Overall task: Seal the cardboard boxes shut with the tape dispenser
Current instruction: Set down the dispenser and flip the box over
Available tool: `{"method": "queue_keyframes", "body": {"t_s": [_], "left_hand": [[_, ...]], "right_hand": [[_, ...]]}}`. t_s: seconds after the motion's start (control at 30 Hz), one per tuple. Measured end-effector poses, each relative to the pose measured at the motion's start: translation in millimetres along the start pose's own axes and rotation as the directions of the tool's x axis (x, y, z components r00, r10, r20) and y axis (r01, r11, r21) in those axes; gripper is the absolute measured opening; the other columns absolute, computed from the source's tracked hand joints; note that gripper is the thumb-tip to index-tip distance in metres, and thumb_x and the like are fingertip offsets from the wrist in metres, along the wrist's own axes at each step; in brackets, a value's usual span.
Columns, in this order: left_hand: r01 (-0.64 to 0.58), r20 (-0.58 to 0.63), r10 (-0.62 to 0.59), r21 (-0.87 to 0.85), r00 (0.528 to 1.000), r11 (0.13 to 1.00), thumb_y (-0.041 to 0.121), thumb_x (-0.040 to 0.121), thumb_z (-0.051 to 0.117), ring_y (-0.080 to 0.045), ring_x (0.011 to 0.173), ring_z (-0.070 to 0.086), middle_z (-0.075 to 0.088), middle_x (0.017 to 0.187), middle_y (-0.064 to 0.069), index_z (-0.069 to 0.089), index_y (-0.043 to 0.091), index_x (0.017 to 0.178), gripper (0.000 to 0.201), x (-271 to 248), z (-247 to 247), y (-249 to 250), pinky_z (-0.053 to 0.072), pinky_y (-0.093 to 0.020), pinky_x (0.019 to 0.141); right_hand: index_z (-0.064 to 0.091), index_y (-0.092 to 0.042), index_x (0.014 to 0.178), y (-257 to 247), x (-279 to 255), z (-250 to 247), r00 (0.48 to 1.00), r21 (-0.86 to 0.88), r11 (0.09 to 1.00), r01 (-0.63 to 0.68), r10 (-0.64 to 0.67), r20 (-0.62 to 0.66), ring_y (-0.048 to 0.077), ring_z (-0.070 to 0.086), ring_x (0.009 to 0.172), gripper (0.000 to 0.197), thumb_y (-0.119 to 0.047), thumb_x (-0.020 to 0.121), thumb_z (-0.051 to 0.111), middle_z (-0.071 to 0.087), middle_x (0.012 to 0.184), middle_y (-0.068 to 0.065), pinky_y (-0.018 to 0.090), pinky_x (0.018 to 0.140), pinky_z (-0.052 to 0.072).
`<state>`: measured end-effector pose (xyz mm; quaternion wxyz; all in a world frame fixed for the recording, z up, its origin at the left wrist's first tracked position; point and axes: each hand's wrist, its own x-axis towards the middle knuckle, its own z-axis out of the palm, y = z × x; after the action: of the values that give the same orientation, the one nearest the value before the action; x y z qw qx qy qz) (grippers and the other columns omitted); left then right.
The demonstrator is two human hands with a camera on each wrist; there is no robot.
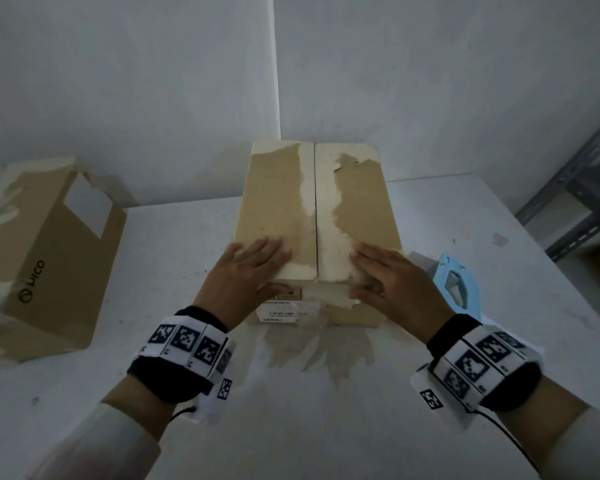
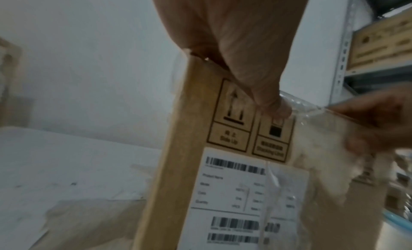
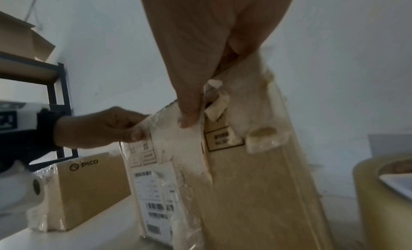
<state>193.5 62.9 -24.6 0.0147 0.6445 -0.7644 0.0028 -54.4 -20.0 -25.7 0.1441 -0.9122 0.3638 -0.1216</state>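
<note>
A storeroom or packing room

Bare white walls, a white bench [image 1: 465, 216], slotted metal shelving [image 1: 582, 188] past its right edge, a cardboard box [image 1: 49, 258] near its left edge

Closed scuffed cardboard box [image 1: 284, 202], blue tape dispenser [image 1: 459, 289] beside

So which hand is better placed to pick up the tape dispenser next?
Probably the right hand: the blue tape dispenser lies on the table just beside it, right of the box. The left hand would have to cross over.
</note>
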Motion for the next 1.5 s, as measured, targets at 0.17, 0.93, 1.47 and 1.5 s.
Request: {"method": "queue_keyframes", "body": {"t_s": [0.17, 0.93, 1.47, 1.5], "left_hand": [[0.154, -0.102, -0.167, -0.119, 0.981, 0.981, 0.054, 0.087, 0.037, -0.043, 0.102, 0.062, 0.054, 0.126, -0.027, 0.052, 0.027, 0.125, 0.049, -24, 5, -32, 0.052, -0.058, 0.071], [-0.030, -0.191, -0.031, -0.308, 0.981, 0.951, 0.013, 0.074, 0.054, -0.017, 0.054, 0.069, 0.075, 0.078, -0.007, 0.065, 0.004, 0.114, 0.042, -36, -13, -45, 0.057, -0.029, 0.046], [0.036, -0.136, -0.102, -0.415, 0.985, 0.909, 0.016, 0.067, 0.080, -0.016, 0.082, 0.064, 0.061, 0.115, 0.000, 0.068, 0.009, 0.092, 0.029, 2, -17, -57, 0.056, -0.019, 0.068], [0.031, -0.140, -0.098, -0.418, 0.985, 0.908, 0.015, 0.066, 0.081, -0.015, 0.083, 0.063, 0.063, 0.111, 0.000, 0.067, 0.008, 0.091, 0.030, 4, -16, -57, 0.057, -0.022, 0.070]], "right_hand": [[0.067, -0.006, 0.108, 20, -15, -10, 0.969, 0.090, 0.987, -0.135, 0.151, -0.196, 0.029, 0.056, 0.096, 0.046, -0.027, 0.068, 0.076, 0.058, 0.110, 0.021, 0.033, 0.079, 0.046], [0.069, -0.005, 0.103, 34, -37, -11, 0.960, -0.083, 0.992, 0.092, -0.111, -0.257, 0.017, 0.061, 0.050, 0.050, -0.034, 0.096, 0.028, 0.069, 0.067, 0.007, 0.021, 0.054, 0.042], [0.069, -0.003, 0.094, 42, 0, -21, 0.995, -0.003, 0.999, 0.047, -0.047, -0.092, 0.020, 0.066, 0.070, 0.032, -0.025, 0.071, 0.068, 0.063, 0.114, 0.016, 0.023, 0.067, 0.044], [0.069, -0.004, 0.094, 42, 1, -22, 0.995, 0.007, 0.999, 0.038, -0.037, -0.093, 0.016, 0.065, 0.072, 0.034, -0.028, 0.071, 0.067, 0.062, 0.113, 0.015, 0.023, 0.067, 0.044]]}}
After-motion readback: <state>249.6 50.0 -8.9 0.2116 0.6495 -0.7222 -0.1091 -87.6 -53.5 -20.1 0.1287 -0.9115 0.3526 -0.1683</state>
